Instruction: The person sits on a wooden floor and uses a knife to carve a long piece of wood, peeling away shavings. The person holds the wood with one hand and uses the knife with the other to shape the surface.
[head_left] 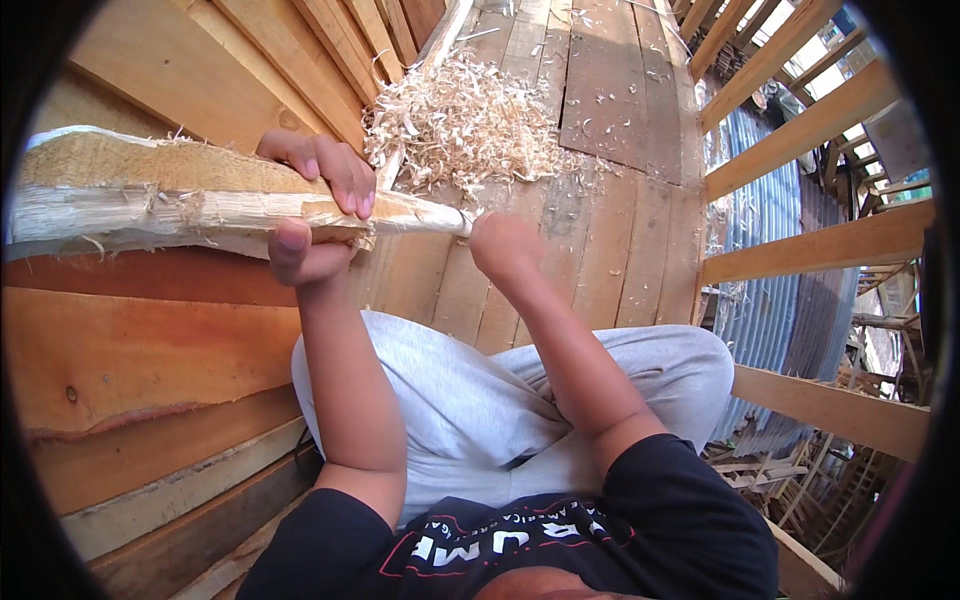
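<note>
Timber, long, pale, rough-hewn [170,207]: lying above the left edge of the brown plank floor [610,115]; probably stiff, heavy, splintery. Our left hand [340,175] is grasping its right end, likely a sure hold; our right hand [503,248] is clenching beyond, contents unclear.

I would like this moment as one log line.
left hand: around rough wood | right hand: closed, contents unclear | wood shavings: heaped on plank floor
</note>
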